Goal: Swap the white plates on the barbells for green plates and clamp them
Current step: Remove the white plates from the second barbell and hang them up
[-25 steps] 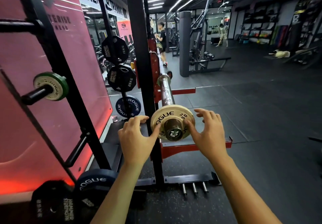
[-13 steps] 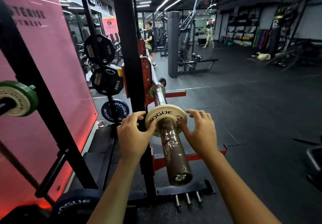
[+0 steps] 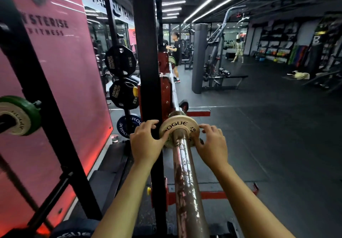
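Left hand (image 3: 146, 141) and right hand (image 3: 212, 143) gripped the white Rogue plate (image 3: 178, 127), fingers curled round its rim, on the barbell sleeve (image 3: 187, 182).

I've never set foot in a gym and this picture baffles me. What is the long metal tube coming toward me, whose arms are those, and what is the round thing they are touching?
The picture comes from a camera worn on a person's head, looking forward and down, so the arms are that person's own. The tube is the loading end of a barbell, resting in a black and red rack. The round thing is a small white plate marked ROGUE, threaded onto that tube. The left hand and right hand grip it by its edges, one on each side. No clamp is visible in front of it. At the far left, on a storage peg, sits a green plate behind another white one. Black plates hang further back.
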